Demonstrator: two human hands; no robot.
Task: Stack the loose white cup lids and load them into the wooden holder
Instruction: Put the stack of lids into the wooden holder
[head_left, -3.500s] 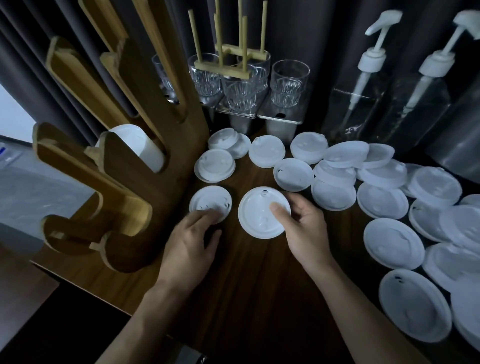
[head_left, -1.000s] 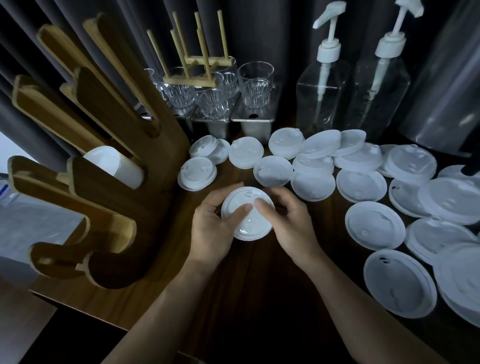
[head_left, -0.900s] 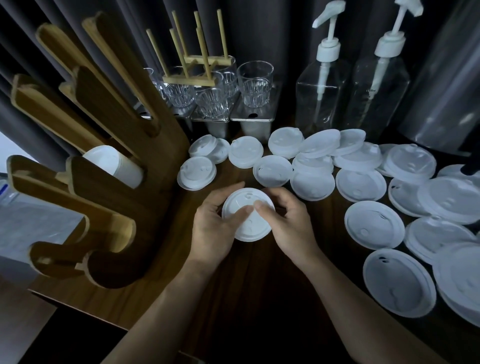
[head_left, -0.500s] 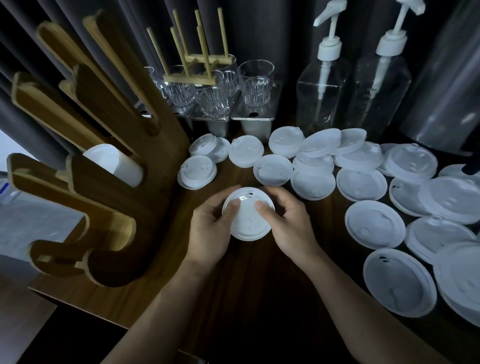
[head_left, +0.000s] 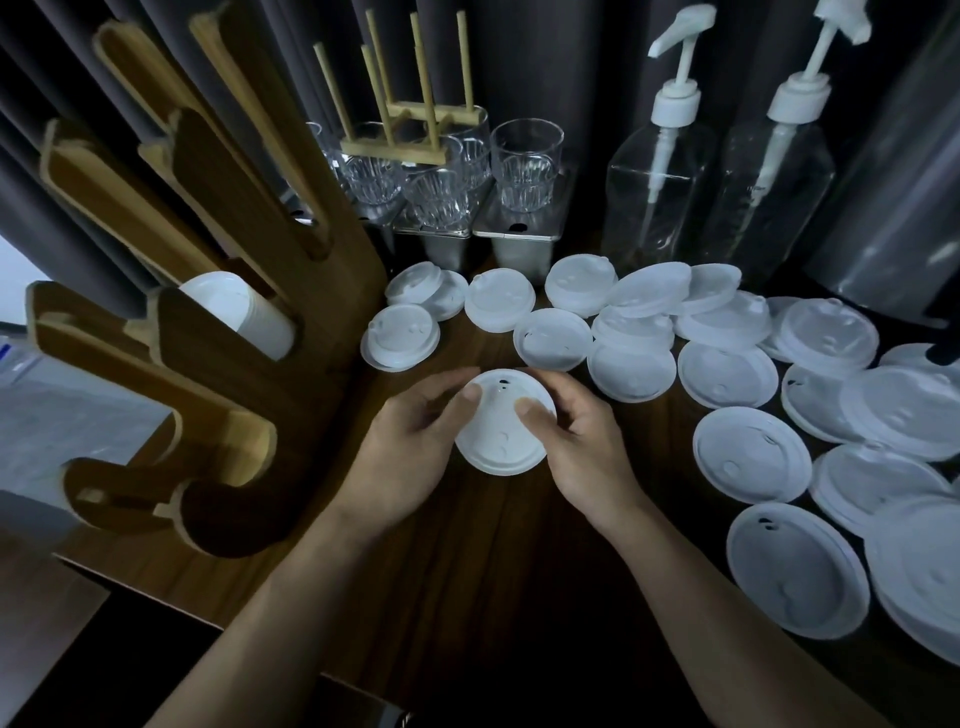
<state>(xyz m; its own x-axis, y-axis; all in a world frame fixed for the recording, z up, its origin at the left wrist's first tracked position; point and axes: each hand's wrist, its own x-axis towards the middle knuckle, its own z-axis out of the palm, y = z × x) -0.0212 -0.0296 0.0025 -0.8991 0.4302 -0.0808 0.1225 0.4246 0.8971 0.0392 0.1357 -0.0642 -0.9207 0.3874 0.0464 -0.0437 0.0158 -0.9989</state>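
I hold a small stack of white lids (head_left: 501, 431) over the dark wooden table, between both hands. My left hand (head_left: 410, 441) grips its left rim with the thumb on top. My right hand (head_left: 576, 441) grips the right rim, thumb also on top. Several loose white lids (head_left: 727, 374) lie spread across the table from the middle to the right edge. The wooden holder (head_left: 218, 353) with slanted slots stands at the left. A white stack of lids (head_left: 244, 312) sits in one of its middle slots.
Clear glasses (head_left: 527, 166) on metal containers and a wooden peg rack (head_left: 410, 114) stand at the back. Two pump bottles (head_left: 660, 187) stand back right. The table's front edge (head_left: 156, 587) runs diagonally at lower left.
Since 3.5 s ago both hands lifted lids from the table and brought them together into one stack. Over the last second the stack has been shifted slightly between my thumbs.
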